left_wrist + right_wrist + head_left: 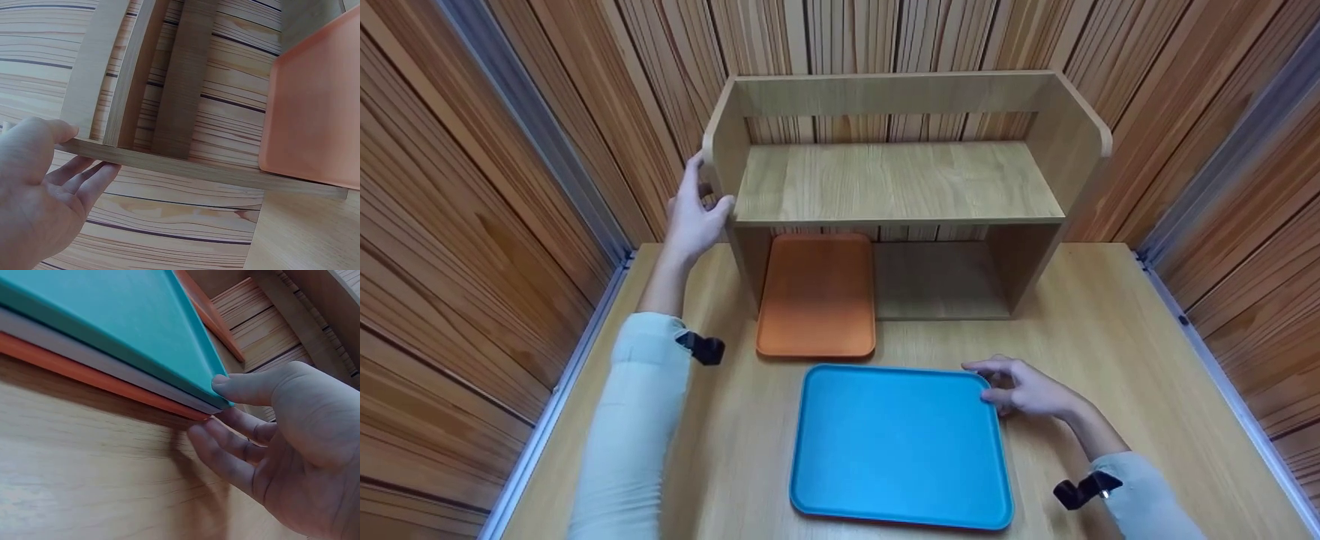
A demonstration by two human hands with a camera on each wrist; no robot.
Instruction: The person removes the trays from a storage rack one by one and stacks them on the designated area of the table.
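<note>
My left hand (694, 217) grips the left side panel of a wooden two-tier shelf (900, 180). In the left wrist view, the thumb lies on one side of that panel (185, 167) and the fingers on the other. In front of the shelf lies a blue rectangular tray (900, 446). It tops a stack; the right wrist view shows a pale tray (107, 351) and an orange tray (95, 377) under it. My right hand (1024, 388) holds the stack's far right corner, thumb on the blue rim and fingers at the edges below.
Another orange tray (817, 300) lies in the left part of the shelf's lower level, its front end jutting out over the table (1095, 315). Wood-patterned walls (472, 187) enclose the table at the back and sides, with metal rails (562, 397) along the side edges.
</note>
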